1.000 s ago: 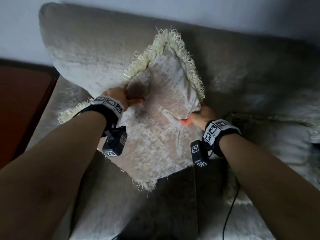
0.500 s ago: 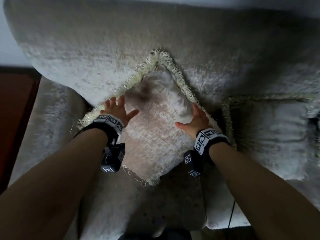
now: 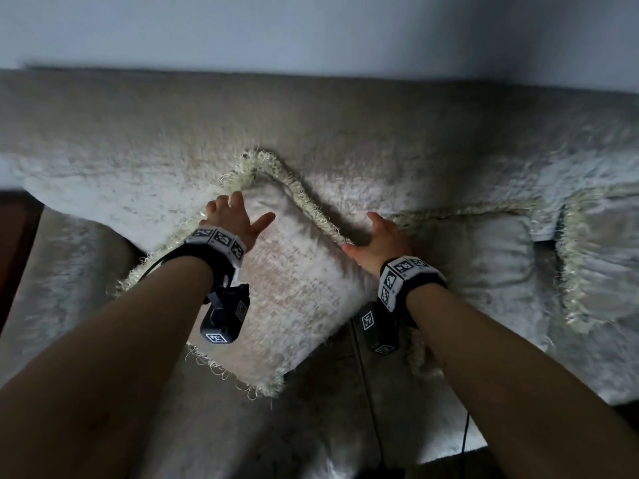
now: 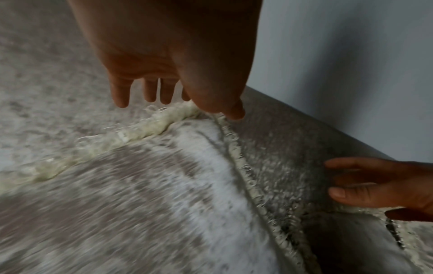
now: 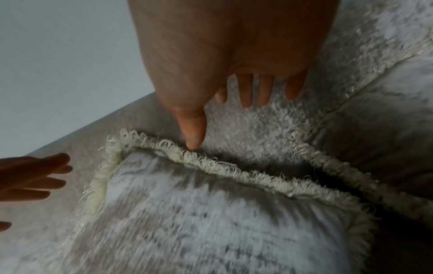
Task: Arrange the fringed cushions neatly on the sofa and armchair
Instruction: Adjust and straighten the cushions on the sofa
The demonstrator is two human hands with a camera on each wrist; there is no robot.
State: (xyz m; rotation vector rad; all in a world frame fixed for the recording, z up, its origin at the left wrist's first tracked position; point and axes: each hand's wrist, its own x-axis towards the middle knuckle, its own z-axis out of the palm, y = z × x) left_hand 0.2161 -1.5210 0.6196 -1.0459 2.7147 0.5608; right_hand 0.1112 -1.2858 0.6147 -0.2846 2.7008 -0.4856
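Note:
A pale velvet cushion with a cream fringe (image 3: 294, 292) (image 4: 131, 194) (image 5: 199, 218) leans corner-up, like a diamond, against the sofa backrest (image 3: 311, 126). My left hand (image 3: 232, 218) (image 4: 161, 92) hovers open over its upper left edge, fingers straight. On the other side, my right hand (image 3: 378, 236) (image 5: 246, 92) is spread open above the upper right edge, its thumb close to the fringe (image 5: 211, 163). Neither hand holds anything. A second fringed cushion (image 3: 484, 271) (image 5: 374, 144) lies against the backrest just to the right.
A third fringed cushion edge (image 3: 581, 267) shows at the far right. The sofa armrest (image 3: 62, 288) is on the left, with a dark wooden surface (image 3: 14, 243) beyond it. A wall (image 3: 311, 32) rises behind the sofa. A black cable (image 3: 366, 392) trails down the seat.
A second ago both hands gripped the cushion in the air. They set it against the backrest, let go and now hover open above its upper edges.

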